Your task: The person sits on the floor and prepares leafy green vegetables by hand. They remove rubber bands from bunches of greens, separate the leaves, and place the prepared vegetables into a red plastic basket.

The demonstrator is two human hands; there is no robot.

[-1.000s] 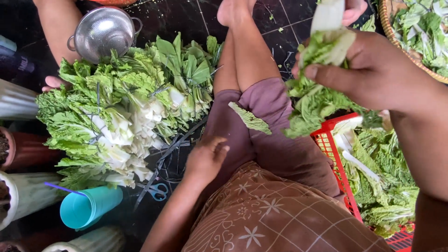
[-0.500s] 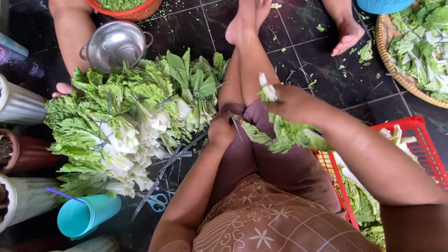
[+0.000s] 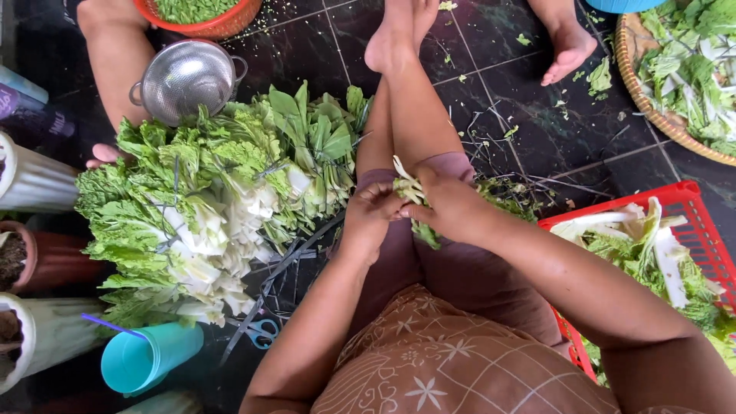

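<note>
In the head view, the left hand [image 3: 369, 217] and the right hand [image 3: 451, 208] are meeting over the lap, both sets of fingers closing around a small leafy green [image 3: 412, 201]. The white stalk end is poking up at twelve o'clock from the hands, and the leaves are drooping at six. It looks light, limp in the leaf, crisp and snappable in the stalk, so the firm stalk base seems the best hold. A pile of greens [image 3: 215, 207] is lying at nine o'clock, and a red basket [image 3: 694, 201] at three.
</note>
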